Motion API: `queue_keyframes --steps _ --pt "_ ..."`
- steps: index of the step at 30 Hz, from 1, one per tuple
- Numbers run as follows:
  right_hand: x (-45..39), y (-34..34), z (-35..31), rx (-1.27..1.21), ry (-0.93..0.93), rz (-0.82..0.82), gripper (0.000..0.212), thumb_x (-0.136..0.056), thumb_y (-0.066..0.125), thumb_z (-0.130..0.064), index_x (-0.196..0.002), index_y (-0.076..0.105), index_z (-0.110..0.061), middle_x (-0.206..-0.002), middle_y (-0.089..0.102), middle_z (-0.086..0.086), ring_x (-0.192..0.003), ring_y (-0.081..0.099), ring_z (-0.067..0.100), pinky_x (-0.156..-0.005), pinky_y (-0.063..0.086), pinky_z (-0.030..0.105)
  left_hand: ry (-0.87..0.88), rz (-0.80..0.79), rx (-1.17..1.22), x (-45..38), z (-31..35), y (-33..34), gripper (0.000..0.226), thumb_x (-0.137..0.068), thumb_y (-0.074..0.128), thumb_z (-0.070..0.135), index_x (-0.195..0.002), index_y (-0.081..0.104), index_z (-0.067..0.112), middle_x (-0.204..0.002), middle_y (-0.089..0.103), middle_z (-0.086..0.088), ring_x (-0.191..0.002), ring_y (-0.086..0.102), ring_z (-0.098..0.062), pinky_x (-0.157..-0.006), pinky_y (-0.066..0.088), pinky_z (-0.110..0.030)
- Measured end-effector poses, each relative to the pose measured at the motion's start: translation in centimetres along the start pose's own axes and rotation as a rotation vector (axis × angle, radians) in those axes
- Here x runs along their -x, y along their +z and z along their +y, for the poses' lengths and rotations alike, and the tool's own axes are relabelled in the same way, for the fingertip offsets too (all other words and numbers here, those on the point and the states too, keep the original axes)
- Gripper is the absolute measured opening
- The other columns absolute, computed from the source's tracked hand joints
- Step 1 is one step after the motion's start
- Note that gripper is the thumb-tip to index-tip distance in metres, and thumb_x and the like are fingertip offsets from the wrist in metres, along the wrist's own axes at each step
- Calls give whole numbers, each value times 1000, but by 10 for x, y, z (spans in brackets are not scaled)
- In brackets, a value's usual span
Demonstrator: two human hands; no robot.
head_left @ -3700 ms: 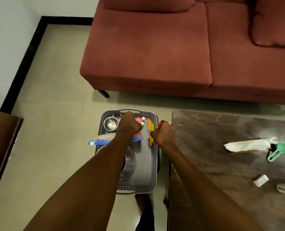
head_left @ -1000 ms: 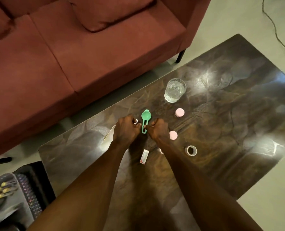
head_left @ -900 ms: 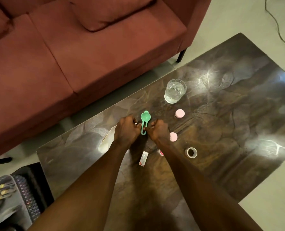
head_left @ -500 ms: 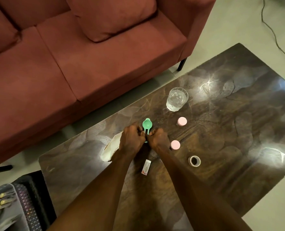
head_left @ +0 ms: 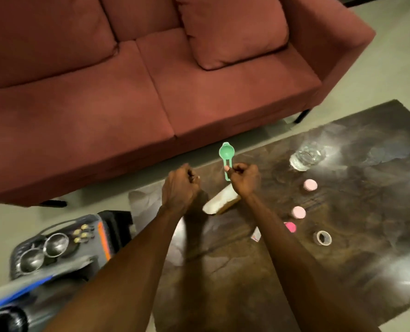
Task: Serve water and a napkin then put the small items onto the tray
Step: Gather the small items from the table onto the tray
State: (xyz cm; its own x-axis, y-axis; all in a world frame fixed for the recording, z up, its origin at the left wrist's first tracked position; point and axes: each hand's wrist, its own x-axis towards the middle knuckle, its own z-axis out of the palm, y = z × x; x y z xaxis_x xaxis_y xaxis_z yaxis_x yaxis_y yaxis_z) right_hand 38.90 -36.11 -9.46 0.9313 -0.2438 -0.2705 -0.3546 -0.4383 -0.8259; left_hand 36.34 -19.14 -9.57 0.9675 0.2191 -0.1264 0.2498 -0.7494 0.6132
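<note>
Since half a second ago, green scoop (head_left: 225, 156) is rising off the surface (head_left: 343, 236) — I'm pinching its handle in right hand (head_left: 244, 179); left hand (head_left: 180, 188) fisted, contents unclear. Carrying level toward tray (head_left: 24, 248), lower left.

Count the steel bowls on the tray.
2. One steel bowl sits nearer the tray's middle, the other beside it toward its left edge. Blurred foreground objects may hide more.

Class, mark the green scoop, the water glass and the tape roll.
green scoop (head_left: 224, 152), head view, on its bowl.
water glass (head_left: 305, 157), head view, on its side wall.
tape roll (head_left: 322, 238), head view, on its rim.
</note>
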Motion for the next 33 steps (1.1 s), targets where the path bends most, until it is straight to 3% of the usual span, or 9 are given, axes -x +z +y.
queue_keyframes --steps 2,5,7,12,14,16,19,23,33 --pt "22 39 -26 4 -30 -123 16 -89 70 -17 -80 74 -5 -65 61 1 -57 51 6 -50 35 10 -57 59 13 6 -38 -41 10 -79 63 28 -78 57 19 -74 65 0 -73 62 -27 -65 54 -40" --pt "61 102 -57 -2 -37 -281 20 -90 67 -19 -83 72 -1 -68 64 7 -57 54 7 -58 40 19 -158 162 35 19 -94 -98 11 -76 64 27 -77 59 18 -73 66 -2 -74 63 -30 -65 52 -37" --pt "93 147 -70 32 -67 -388 22 -89 66 -16 -74 71 -1 -63 65 15 -55 57 14 -59 42 23 -233 220 42 33 -131 -137 11 -77 67 26 -77 60 17 -73 67 -3 -76 64 -30 -65 51 -36" --pt "173 232 -76 181 -78 -536 25 -77 71 -9 -53 65 -14 -56 67 7 -52 66 20 -58 60 38 -387 340 60 80 -215 -203 8 -79 68 19 -76 61 16 -76 68 -6 -78 64 -31 -68 50 -36" --pt "184 264 -53 235 -51 -575 12 -69 71 -20 -61 68 -11 -62 69 10 -57 69 24 -60 61 41 -432 369 62 94 -242 -218 4 -79 66 17 -78 63 14 -79 69 -8 -80 64 -32 -70 50 -36" --pt "200 277 -49 283 -9 -553 21 -64 70 -28 -75 66 -10 -76 70 14 -69 71 31 -64 61 42 -477 377 63 105 -264 -229 5 -81 66 19 -82 64 15 -82 69 -7 -80 65 -29 -68 47 -31" --pt "231 274 -63 395 -43 -515 24 -76 71 -17 -93 64 -2 -96 68 18 -87 67 34 -71 53 30 -522 385 88 114 -287 -235 6 -81 67 20 -81 63 17 -81 69 -5 -78 64 -27 -67 45 -29" --pt "245 283 -56 553 -138 -554 32 -88 66 -18 -115 57 -3 -117 58 16 -105 58 32 -77 42 28 -534 392 119 117 -302 -234 8 -80 70 20 -79 62 17 -76 67 -3 -75 63 -24 -65 43 -28" --pt "249 318 -54 754 -351 -626 24 -98 44 -5 -120 55 -1 -121 58 20 -110 56 34 -91 45 38 -500 384 121 117 -332 -231 11 -81 71 19 -77 62 16 -74 65 -2 -72 63 -24 -64 46 -29"
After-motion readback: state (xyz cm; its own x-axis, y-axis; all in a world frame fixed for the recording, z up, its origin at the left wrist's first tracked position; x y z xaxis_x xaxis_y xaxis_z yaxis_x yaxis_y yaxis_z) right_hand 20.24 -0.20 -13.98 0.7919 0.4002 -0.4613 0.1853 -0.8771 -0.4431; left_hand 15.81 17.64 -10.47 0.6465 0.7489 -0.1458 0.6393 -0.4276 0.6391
